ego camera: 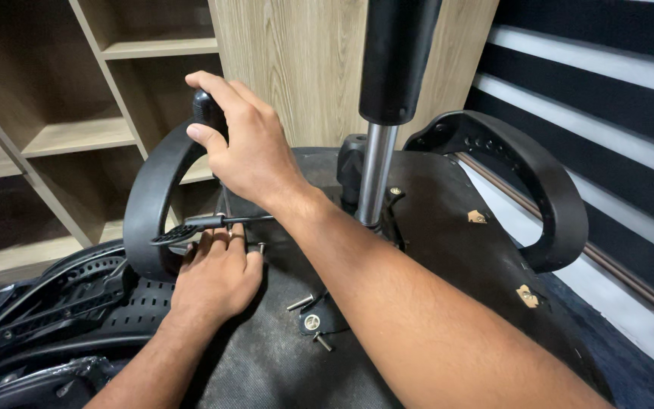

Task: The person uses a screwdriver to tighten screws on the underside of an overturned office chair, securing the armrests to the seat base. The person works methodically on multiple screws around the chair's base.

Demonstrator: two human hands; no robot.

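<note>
An office chair lies upside down, its dark seat underside (448,250) facing me. My right hand (247,148) is closed around the black handle of a screwdriver (204,106), held upright beside the left armrest (149,204). My left hand (217,276) rests on the seat at the foot of that armrest, fingertips gathered around the screwdriver's tip; the screw there is hidden. A black adjustment lever (191,226) with a ribbed paddle crosses just above those fingers.
The gas cylinder (376,167) stands up from the seat's centre, beside my right forearm. The right armrest (546,182) curves at the right. Loose screws (300,303) lie on the seat. The black plastic backrest (62,303) lies at the lower left. Wooden shelves (77,136) stand behind.
</note>
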